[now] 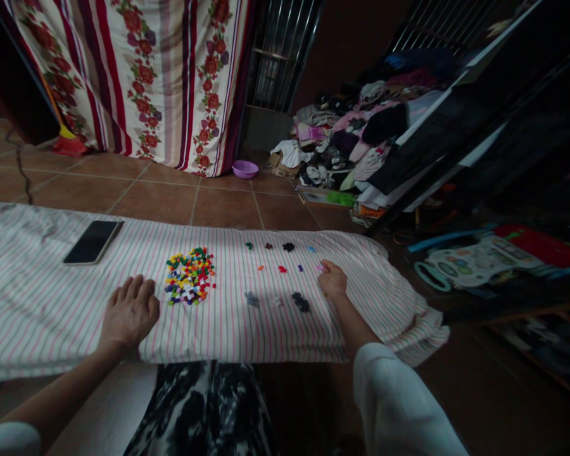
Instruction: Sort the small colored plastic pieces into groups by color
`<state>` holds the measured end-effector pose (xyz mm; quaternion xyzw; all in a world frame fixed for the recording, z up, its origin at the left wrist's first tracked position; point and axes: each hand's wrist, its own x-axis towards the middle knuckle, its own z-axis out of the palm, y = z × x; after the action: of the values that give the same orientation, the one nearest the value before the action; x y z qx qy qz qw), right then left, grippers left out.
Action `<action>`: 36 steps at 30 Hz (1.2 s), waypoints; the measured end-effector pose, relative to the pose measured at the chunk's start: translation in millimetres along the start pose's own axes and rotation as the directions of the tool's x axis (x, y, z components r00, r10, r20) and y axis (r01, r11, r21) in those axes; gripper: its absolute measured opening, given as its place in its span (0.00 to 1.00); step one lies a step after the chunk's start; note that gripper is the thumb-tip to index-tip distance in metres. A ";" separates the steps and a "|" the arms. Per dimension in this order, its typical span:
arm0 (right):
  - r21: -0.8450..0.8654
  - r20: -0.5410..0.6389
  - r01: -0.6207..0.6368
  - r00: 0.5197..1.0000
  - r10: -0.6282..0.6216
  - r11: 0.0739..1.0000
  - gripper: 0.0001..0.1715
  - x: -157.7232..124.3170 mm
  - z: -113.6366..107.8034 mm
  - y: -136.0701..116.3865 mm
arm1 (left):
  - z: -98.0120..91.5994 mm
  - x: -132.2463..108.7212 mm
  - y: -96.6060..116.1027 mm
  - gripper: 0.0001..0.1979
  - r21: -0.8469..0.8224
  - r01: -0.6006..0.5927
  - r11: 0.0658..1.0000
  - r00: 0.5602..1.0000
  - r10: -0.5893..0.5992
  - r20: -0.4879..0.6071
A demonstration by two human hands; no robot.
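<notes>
A heap of small mixed-colour pieces (190, 277) lies on a pink-striped white cloth (38, 297). My left hand (129, 310) rests flat on the cloth just left of the heap, fingers stretched out, holding nothing. My right hand (332, 280) is further right with its fingers pinched together at a small pink piece (320, 268). Around it lie small sorted groups: dark green (249, 246), black (288, 247), red (282, 269), grey (251, 298) and dark blue (301, 301).
A black phone (93, 241) lies on the cloth at the left. Beyond are a tiled floor (218, 202), a floral curtain (161, 76), a purple bowl (244, 168) and a pile of clothes (351, 139). A toy board (470, 263) lies at the right.
</notes>
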<state>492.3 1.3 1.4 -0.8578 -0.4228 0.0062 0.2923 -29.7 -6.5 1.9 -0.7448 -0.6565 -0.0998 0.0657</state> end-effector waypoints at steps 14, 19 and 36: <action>0.073 -0.012 -0.068 0.998 0.069 0.995 0.24 -1.4 0.6 1.5 | 1.2 -0.3 -0.9 0.23 -0.035 0.006 0.999 1.000 -0.007 -0.020; -0.002 0.026 -0.076 0.997 0.076 0.997 0.25 -2.4 -8.5 -1.7 | -2.1 0.3 0.8 0.25 -0.027 0.008 1.000 1.000 -0.008 0.018; 0.201 0.354 0.571 0.715 -0.602 0.796 0.17 -66.9 32.1 -122.7 | -5.1 0.4 2.0 0.24 0.012 -0.001 1.000 1.000 0.001 0.012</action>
<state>352.5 26.4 21.2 -0.6471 -0.7228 0.1047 0.2188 -28.0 -7.6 7.1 -0.7454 -0.6570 -0.0917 0.0663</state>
